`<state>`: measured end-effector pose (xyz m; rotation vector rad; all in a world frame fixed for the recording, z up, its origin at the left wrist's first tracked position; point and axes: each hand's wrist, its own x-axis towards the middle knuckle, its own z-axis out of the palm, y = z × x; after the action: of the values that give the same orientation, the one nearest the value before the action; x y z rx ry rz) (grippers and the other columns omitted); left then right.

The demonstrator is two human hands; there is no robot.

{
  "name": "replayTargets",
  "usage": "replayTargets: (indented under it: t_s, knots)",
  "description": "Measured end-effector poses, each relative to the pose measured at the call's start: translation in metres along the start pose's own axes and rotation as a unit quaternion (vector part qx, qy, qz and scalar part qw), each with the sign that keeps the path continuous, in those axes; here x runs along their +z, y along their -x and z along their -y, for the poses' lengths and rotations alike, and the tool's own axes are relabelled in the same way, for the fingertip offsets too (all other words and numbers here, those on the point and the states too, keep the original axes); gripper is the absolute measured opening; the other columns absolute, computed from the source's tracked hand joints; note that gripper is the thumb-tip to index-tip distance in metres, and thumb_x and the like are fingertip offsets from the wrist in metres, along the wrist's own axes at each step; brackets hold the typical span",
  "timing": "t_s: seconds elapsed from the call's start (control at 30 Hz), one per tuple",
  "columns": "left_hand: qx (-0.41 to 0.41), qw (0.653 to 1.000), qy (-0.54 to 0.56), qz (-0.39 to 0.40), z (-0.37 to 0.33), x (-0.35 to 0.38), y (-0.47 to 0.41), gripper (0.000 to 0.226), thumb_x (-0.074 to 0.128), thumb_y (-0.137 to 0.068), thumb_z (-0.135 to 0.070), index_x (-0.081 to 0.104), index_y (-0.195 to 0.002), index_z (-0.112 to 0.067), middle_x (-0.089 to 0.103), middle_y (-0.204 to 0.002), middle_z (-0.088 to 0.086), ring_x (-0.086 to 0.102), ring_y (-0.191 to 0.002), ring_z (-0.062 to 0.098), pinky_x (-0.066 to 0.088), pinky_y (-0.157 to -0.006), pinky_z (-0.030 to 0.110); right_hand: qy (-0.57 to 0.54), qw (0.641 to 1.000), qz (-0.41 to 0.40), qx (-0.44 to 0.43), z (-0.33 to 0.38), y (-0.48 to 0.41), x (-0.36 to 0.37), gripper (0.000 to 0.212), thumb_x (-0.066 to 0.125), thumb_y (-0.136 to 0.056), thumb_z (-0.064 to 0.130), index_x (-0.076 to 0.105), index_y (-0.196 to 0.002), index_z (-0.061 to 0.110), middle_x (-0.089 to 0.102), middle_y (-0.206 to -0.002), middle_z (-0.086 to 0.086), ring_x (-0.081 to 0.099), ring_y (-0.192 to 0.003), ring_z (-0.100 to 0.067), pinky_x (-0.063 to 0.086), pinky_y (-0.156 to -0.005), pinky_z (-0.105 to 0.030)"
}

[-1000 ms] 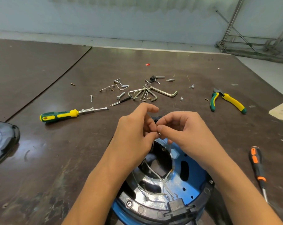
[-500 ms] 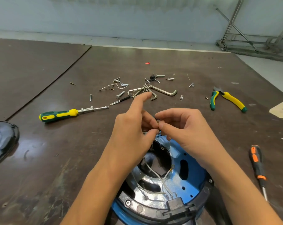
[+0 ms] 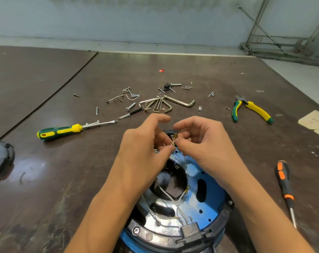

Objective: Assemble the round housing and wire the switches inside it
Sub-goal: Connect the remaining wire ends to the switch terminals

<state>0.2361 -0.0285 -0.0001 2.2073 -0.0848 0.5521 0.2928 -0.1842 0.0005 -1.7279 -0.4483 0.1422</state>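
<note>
Head view has both hands meeting over the far rim of the round housing (image 3: 206, 196), which sits on the bench (image 3: 63, 179) directly below the fingers (image 3: 184, 125) and nearer to the person than they are. The left hand (image 3: 142, 148) pinches a thin wire end (image 3: 173, 143) between thumb and a curled finger, with its forefinger lifted clear. The right hand (image 3: 206, 143) pinches the same wire end from the other side, fingers curled tight. Just beyond the fingers a small black switch (image 3: 174, 134) with brass tabs peeks out; whether either hand holds it or it sits on the rim cannot be told. The likeliest trouble is the connector missing its tab or going on crooked, since the hands hide most of the joint and the grip is only a fingertip pinch on something very slim. A hard push could bend a brass tab or let the wire slip free. The white wires (image 3: 180, 198) run from below the fingers down into the housing, so pulling the end upward may strain their other connections or drag them loose. A dropped end would probably fall into the dark opening under the fingers and need fishing out. With several tabs close together, the wire could also land on the wrong one. Loose screws (image 3: 131, 106) and hex keys (image 3: 173, 104) lie well beyond the fingers, out of the way
</note>
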Motion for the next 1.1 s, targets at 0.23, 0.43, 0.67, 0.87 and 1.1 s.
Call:
replayTargets:
  t_s: [0.23, 0.43, 0.67, 0.87, 1.1]
  knots:
    - [-0.053, 0.992, -0.112, -0.007, -0.001, -0.003, 0.000, 0.011, 0.080, -0.076, -0.027, 0.076, -0.086, -0.031, 0.071, -0.071, -0.018, 0.066, -0.071, -0.004, 0.056, -0.076, 0.032, 0.178, 0.980, -0.017, -0.087, 0.004, 0.000, 0.001, 0.017, 0.069, -0.087, 0.007, 0.072, -0.094, 0.022, 0.069, -0.076, 0.008, 0.065, -0.069, -0.006, 0.051, -0.061, -0.018]
    - [-0.075, 0.981, -0.175, 0.020, 0.000, -0.003, 0.002, 0.008, 0.080, -0.074, -0.036, 0.074, -0.077, -0.032, 0.068, -0.067, -0.016, 0.065, -0.073, 0.005, 0.054, -0.079, 0.036, 0.307, 0.949, -0.030, -0.067, 0.003, -0.011, -0.008, 0.027, 0.069, -0.086, 0.013, 0.071, -0.105, 0.032, 0.059, -0.092, 0.025, 0.056, -0.082, 0.005, 0.038, -0.071, -0.002]
    - [-0.090, 0.985, -0.150, -0.011, 0.002, -0.001, 0.001, 0.042, 0.088, -0.064, -0.035, 0.046, -0.072, -0.033, 0.059, -0.058, -0.019, 0.058, -0.066, -0.002, 0.044, -0.072, 0.034, 0.372, 0.916, 0.136, -0.060, 0.003, -0.018, -0.003, 0.083, 0.071, -0.087, 0.019, 0.027, -0.157, 0.022, 0.057, -0.142, 0.009, 0.050, -0.130, -0.010, 0.040, -0.106, -0.023]
    - [-0.089, 0.990, -0.112, -0.014, -0.004, -0.001, 0.001, 0.065, 0.087, -0.067, -0.028, 0.031, -0.099, -0.040, 0.064, -0.059, -0.021, 0.060, -0.067, -0.003, 0.050, -0.076, 0.041, 0.374, 0.910, 0.140, -0.110, -0.004, -0.020, 0.000, 0.046, 0.077, -0.086, 0.028, 0.059, -0.128, 0.032, 0.060, -0.123, 0.011, 0.056, -0.116, -0.010, 0.049, -0.098, -0.038]
    - [-0.082, 0.992, -0.098, -0.018, 0.000, 0.000, 0.002, 0.064, 0.084, -0.072, -0.029, 0.032, -0.107, -0.043, 0.063, -0.062, -0.022, 0.057, -0.065, -0.005, 0.046, -0.070, 0.032, 0.348, 0.923, 0.102, -0.131, -0.009, -0.024, 0.001, 0.018, 0.080, -0.083, 0.025, 0.078, -0.101, 0.027, 0.068, -0.114, 0.009, 0.062, -0.107, -0.006, 0.046, -0.091, -0.017]
